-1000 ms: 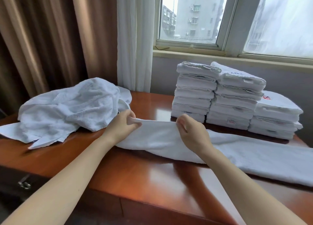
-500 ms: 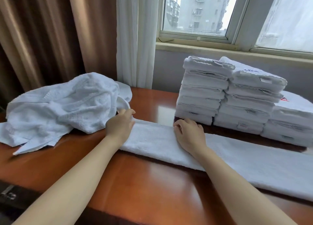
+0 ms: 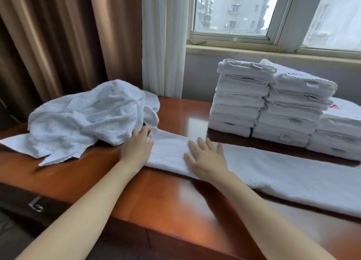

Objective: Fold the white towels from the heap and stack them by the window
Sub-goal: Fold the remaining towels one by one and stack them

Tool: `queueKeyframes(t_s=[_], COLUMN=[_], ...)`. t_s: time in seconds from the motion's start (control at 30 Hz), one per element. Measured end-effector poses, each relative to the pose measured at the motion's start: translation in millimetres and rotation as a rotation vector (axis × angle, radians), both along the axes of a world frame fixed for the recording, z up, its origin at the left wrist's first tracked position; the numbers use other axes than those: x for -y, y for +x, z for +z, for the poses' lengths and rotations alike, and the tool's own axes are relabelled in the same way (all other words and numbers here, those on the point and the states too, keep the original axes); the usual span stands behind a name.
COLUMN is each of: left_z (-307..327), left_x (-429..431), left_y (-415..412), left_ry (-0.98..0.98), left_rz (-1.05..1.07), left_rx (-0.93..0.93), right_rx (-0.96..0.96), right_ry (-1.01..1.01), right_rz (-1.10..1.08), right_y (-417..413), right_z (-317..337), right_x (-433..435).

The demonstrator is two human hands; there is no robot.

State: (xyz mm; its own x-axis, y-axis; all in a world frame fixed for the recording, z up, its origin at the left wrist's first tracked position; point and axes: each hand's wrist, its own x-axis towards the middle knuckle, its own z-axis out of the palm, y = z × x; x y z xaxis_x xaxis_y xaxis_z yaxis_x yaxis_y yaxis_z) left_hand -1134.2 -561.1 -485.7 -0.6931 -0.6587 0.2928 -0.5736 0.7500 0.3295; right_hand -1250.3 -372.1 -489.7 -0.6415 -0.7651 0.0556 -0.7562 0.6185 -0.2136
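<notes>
A long white towel [image 3: 273, 171], folded lengthwise into a strip, lies across the wooden table [image 3: 166, 197] from the middle to the right edge. My right hand [image 3: 205, 158] presses flat on the strip near its left end, fingers straight and spread. At the strip's left end my left hand [image 3: 136, 146] lies palm down, its fingertips touching the heap. The heap of loose white towels [image 3: 88, 117] sits on the left of the table. Three stacks of folded white towels [image 3: 273, 103] stand at the back right under the window.
The window sill [image 3: 273, 52] runs behind the stacks. A white sheer curtain [image 3: 164, 40] and brown drapes [image 3: 58, 34] hang at the back left. A drawer handle [image 3: 36, 205] shows below the table's front edge at the left.
Both hands let go of the towel edge they were pinching and lowered it onto the table. They now lie flat on the strip, the right hand's fingers spread.
</notes>
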Motion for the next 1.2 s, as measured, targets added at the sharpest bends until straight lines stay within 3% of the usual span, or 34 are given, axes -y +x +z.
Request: queueKeyframes(t_s=[0.07,0.23,0.37,0.57,0.8,1.03,1.2], left_z=[3.4,9.2,-0.7,-9.8,17.5,21.5,38.3], left_x=[3.3,7.8,0.6,1.8,13.9,20.4,12.6], left_y=[5.2,9.6,7.3,9.8,3.8,8.8,15.6], left_ry=[-0.026,-0.304,-0.157,-0.145,0.231,0.500,0.650], left_rz=[0.012,0.094,0.039,0.069,0.024,0.004,-0.128], left_rx=[0.018,0.145,0.138,0.234,0.339,0.141,-0.055], right_rx=[0.007,0.028,0.008,-0.005,-0.010,-0.007,0.000], right_ry=[0.022,0.072,0.016,0.004,0.007,0.024,0.021], right_rz=[0.017,-0.021,0.017,0.059,0.059,0.068,0.058], right_y=[1.4,2.4,10.7,18.8,17.4,18.1,19.1], right_z=[0.6,2.6,3.3,-9.4,-12.3,-11.3,-11.1], right_x=[-2.4,-10.0,2.4,15.6,14.9,14.2,12.8])
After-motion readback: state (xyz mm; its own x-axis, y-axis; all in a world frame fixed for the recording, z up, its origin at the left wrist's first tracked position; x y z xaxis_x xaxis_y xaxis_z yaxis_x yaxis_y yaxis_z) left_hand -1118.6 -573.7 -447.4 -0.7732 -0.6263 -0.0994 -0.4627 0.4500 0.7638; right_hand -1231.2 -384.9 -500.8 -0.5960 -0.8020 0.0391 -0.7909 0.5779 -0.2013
